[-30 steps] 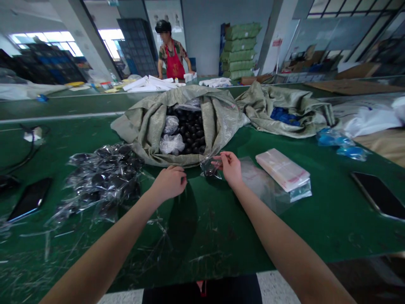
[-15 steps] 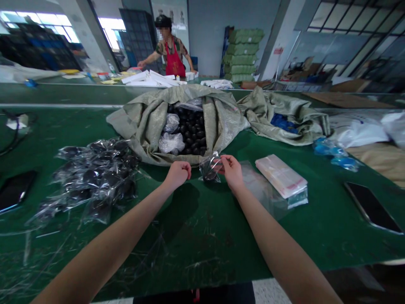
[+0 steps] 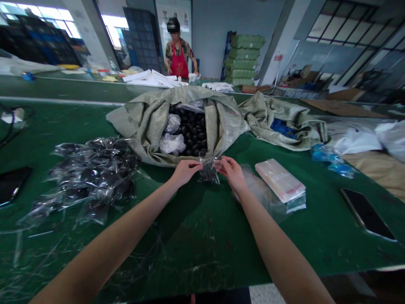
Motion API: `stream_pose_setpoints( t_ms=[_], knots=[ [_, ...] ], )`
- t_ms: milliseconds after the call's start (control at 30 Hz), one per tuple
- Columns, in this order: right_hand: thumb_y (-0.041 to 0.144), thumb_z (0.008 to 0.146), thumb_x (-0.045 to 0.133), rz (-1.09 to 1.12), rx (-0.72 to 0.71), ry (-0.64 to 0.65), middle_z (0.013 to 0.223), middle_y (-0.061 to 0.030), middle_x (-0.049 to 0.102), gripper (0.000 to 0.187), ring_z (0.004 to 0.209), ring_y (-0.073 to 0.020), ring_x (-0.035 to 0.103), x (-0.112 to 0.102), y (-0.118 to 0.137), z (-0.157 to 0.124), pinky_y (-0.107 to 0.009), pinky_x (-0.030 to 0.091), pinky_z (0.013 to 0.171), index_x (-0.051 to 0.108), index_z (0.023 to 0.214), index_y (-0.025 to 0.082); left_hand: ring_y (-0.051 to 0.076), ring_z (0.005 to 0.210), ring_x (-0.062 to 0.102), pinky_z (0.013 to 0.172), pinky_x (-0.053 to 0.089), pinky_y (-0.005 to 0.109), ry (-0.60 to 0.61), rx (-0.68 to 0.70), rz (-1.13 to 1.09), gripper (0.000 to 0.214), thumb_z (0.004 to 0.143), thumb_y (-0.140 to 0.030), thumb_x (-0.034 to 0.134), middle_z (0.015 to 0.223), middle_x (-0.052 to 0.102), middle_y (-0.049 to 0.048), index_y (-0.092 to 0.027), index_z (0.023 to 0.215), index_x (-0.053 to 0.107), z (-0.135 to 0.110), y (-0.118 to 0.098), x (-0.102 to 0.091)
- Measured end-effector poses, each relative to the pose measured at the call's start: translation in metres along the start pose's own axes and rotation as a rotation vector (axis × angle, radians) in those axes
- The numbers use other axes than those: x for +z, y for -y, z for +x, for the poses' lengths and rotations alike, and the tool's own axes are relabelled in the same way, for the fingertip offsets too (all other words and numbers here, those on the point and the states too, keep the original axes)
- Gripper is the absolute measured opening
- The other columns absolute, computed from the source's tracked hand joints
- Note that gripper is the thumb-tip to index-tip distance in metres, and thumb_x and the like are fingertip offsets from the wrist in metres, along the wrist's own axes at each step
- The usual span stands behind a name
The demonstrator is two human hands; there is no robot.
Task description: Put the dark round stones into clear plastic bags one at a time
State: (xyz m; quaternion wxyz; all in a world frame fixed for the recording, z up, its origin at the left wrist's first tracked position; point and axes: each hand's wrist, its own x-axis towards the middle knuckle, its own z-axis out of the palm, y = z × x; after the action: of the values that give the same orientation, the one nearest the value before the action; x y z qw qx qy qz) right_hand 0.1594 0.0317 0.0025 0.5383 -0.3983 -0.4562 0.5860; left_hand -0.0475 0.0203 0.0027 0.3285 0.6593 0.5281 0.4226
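Observation:
A small clear plastic bag point(image 3: 209, 174) with a dark object inside hangs between my hands, just in front of the big woven sack. My left hand point(image 3: 186, 172) pinches its upper left edge between thumb and fingers. On the other side, my right hand point(image 3: 231, 171) grips the upper right edge. Smooth black oval pieces point(image 3: 193, 131) fill the mouth of the woven sack point(image 3: 145, 131). To the left lies a heap of bagged black pieces point(image 3: 95, 173). A stack of flat clear bags point(image 3: 280, 179) rests right of my right hand, with loose clear film beside it.
A phone point(image 3: 367, 213) lies at the right and another dark phone point(image 3: 12, 185) at the left edge. A second woven sack point(image 3: 284, 122) holds blue items. Across the table stands a person in a red apron point(image 3: 179, 63), near white strips point(image 3: 155, 79).
My left hand has moved right and taken hold of the bag's edge, which my right hand was holding. The person across the table has drawn an outstretched arm back in.

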Motion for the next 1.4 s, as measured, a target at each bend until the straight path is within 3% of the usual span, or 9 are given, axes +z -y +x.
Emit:
stream_pose_setpoints(
  t_ms=[100, 267, 567, 867, 1067, 1267, 1400],
  knots=[
    [0.031, 0.074, 0.076, -0.082, 0.050, 0.046, 0.095, -0.0039, 0.073, 0.032, 0.085, -0.0141, 0.070, -0.009, 0.001, 0.001, -0.027, 0.057, 0.079, 0.062, 0.101, 0.019, 0.021, 0.083, 0.068, 0.083, 0.048, 0.032, -0.004, -0.037, -0.064, 0.028, 0.078, -0.040, 0.065, 0.086, 0.076, 0.0041, -0.016, 0.087, 0.076, 0.003, 0.009, 0.000],
    [0.018, 0.071, 0.076, -0.258, 0.135, 0.067, 0.082, -0.0031, 0.073, 0.017, 0.073, -0.0111, 0.067, -0.016, -0.003, 0.003, -0.024, 0.057, 0.073, 0.070, 0.087, 0.015, 0.021, 0.084, 0.067, 0.082, 0.046, 0.032, -0.019, -0.063, -0.054, 0.028, 0.079, -0.042, 0.064, 0.086, 0.076, 0.0030, -0.018, 0.085, 0.077, 0.002, 0.016, -0.001],
    [0.022, 0.070, 0.072, -0.492, 0.050, 0.108, 0.078, -0.0026, 0.072, 0.017, 0.062, -0.0104, 0.059, -0.013, -0.009, 0.007, -0.021, 0.044, 0.053, 0.071, 0.086, 0.016, 0.021, 0.084, 0.067, 0.083, 0.046, 0.031, -0.018, -0.075, -0.076, 0.028, 0.077, -0.042, 0.065, 0.087, 0.076, 0.0030, -0.018, 0.086, 0.077, 0.002, 0.017, -0.001],
    [0.018, 0.069, 0.068, -0.461, 0.089, 0.102, 0.078, -0.0015, 0.069, 0.024, 0.057, -0.0089, 0.054, -0.019, -0.007, 0.008, -0.020, 0.040, 0.048, 0.067, 0.093, 0.016, 0.020, 0.081, 0.066, 0.081, 0.045, 0.030, -0.033, -0.115, -0.056, 0.027, 0.078, -0.042, 0.064, 0.082, 0.076, 0.0025, -0.018, 0.080, 0.076, 0.000, 0.016, -0.001],
    [0.034, 0.075, 0.068, -0.362, -0.004, 0.070, 0.108, -0.0069, 0.070, 0.034, 0.087, -0.0144, 0.063, -0.011, -0.009, 0.012, -0.022, 0.049, 0.063, 0.066, 0.105, 0.018, 0.019, 0.076, 0.065, 0.075, 0.045, 0.029, -0.012, -0.127, -0.039, 0.029, 0.078, -0.042, 0.064, 0.081, 0.076, 0.0039, -0.017, 0.083, 0.076, 0.000, 0.013, 0.000],
    [0.035, 0.067, 0.072, -0.345, -0.035, -0.012, 0.071, -0.0010, 0.068, 0.024, 0.067, -0.0132, 0.060, -0.014, -0.018, 0.023, -0.023, 0.045, 0.057, 0.069, 0.083, 0.017, 0.019, 0.075, 0.065, 0.075, 0.046, 0.029, -0.008, -0.124, -0.003, 0.028, 0.078, -0.043, 0.065, 0.080, 0.076, 0.0032, -0.018, 0.081, 0.077, -0.002, 0.009, -0.006],
    [0.035, 0.069, 0.069, -0.351, -0.046, -0.019, 0.071, -0.0009, 0.068, 0.022, 0.062, -0.0114, 0.057, -0.021, -0.018, 0.025, -0.022, 0.041, 0.051, 0.067, 0.083, 0.017, 0.021, 0.085, 0.067, 0.085, 0.046, 0.031, -0.018, -0.088, 0.007, 0.026, 0.077, -0.042, 0.065, 0.086, 0.076, 0.0030, -0.019, 0.083, 0.077, 0.000, 0.012, -0.009]
  ],
)
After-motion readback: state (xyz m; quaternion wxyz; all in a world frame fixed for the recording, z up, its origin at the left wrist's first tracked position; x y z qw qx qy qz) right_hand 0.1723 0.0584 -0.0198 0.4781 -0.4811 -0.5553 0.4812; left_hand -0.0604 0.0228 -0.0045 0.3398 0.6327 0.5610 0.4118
